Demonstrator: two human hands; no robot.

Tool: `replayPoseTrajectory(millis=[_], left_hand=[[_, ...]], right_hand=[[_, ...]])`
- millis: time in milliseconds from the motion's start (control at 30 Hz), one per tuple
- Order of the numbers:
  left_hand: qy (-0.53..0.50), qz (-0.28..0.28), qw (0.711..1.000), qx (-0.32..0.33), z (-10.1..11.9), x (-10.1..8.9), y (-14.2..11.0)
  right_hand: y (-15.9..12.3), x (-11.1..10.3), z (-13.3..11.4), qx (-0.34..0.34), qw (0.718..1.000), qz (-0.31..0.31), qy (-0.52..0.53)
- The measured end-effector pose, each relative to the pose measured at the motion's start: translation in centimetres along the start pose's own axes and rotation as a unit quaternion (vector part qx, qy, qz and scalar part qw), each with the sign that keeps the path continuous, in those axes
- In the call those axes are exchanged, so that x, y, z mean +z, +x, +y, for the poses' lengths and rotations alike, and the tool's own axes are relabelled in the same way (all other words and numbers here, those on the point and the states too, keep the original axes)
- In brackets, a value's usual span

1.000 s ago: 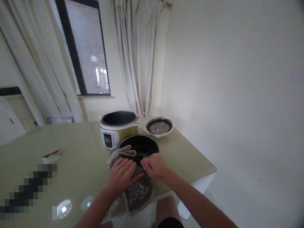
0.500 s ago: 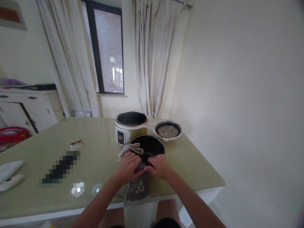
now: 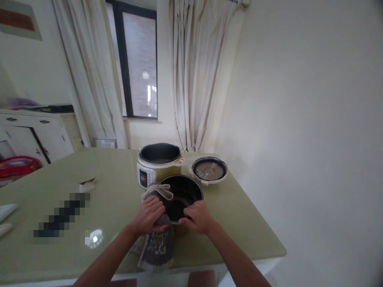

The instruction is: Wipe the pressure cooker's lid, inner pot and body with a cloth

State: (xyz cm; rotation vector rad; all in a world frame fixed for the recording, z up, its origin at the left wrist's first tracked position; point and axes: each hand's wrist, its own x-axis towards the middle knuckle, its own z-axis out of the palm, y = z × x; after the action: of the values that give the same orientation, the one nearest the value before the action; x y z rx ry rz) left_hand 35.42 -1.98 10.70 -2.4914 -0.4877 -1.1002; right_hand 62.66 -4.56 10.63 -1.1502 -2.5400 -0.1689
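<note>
Head view: nearest, a grey patterned cloth (image 3: 158, 247) with pale edging trails in a narrow bunch toward the near edge of the green counter (image 3: 236, 235). Its long axis runs away from the person, the lower end slightly left, the folded upper end lying at the left side of the rim of a black pot (image 3: 182, 193).

The person's left hand (image 3: 149, 215) has its grip clenched around the cloth, beside that rim. The right hand (image 3: 197, 216) grasps the pot's near right rim, fingers curled over the edge.

The pot is at the middle of the scene, over the near right part of the counter. It is round, so has no clear long axis; its mouth faces up and seems tipped toward the person, though whether its base sits flat is hard to tell. The step in hand looks like steadying the pot with cloth at its rim; the next move would call for a firm right hand and well-gathered cloth.

Just behind stands an open white cooker (image 3: 163, 169), control panel facing forward; right of it, a round lid (image 3: 209, 170) lies underside up. Farthest are pale curtains (image 3: 199, 71) and a window (image 3: 140, 63).
</note>
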Motion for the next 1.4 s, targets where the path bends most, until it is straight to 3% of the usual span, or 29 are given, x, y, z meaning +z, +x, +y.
replayPoseTrajectory(millis=[100,267,367,500,600,667,767,900,967,1067,1200,1300,1400], left_hand=[[0.035,0.007,0.999,-0.008,2.5,1.6,0.5],[0.091,0.04,0.993,-0.066,6.3,3.9,0.2],[0.058,0.012,0.997,-0.053,5.6,2.7,-0.2],[0.015,-0.001,1.0,0.023,1.4,-0.9,-1.0],[0.019,0.0,0.999,0.041,-0.4,-2.5,-1.4],[0.036,0.004,0.999,0.028,0.2,-2.3,-1.4],[0.072,0.02,0.997,-0.017,3.0,-0.8,-1.0],[0.085,0.055,0.994,-0.046,5.7,0.8,-0.4],[0.064,0.056,0.996,-0.009,4.9,0.6,-0.5],[0.004,0.029,0.998,0.061,1.6,-0.7,-1.3],[-0.03,0.01,0.997,0.066,-2.0,-2.0,-2.1],[-0.012,0.008,0.999,0.031,-0.9,-1.7,-1.8],[0.038,0.042,0.998,-0.011,3.0,-0.3,-1.1]], right_hand=[[-0.3,0.3,-2.3,0.06,0.998,0.034,-0.014],[-1.3,1.8,-6.0,0.1,0.981,0.16,0.04],[-1.5,1.9,-5.1,0.055,0.982,0.162,0.078],[-1.1,1.2,-1.7,-0.014,0.98,0.163,0.117],[-0.4,0.7,-0.5,0.007,0.976,0.177,0.127],[-0.1,0.5,-1.4,0.045,0.976,0.177,0.115],[0.1,0.8,-5.2,0.086,0.98,0.161,0.083],[-0.4,1.8,-9.5,0.134,0.971,0.196,0.037],[-0.8,1.8,-9.2,0.118,0.974,0.183,0.058],[-1.4,1.2,-6.0,0.056,0.98,0.163,0.104],[-1.7,-0.2,-1.4,0.039,0.976,0.164,0.135],[-1.3,-0.6,-1.7,0.078,0.975,0.17,0.118],[-0.9,0.3,-5.5,0.098,0.975,0.179,0.093]])
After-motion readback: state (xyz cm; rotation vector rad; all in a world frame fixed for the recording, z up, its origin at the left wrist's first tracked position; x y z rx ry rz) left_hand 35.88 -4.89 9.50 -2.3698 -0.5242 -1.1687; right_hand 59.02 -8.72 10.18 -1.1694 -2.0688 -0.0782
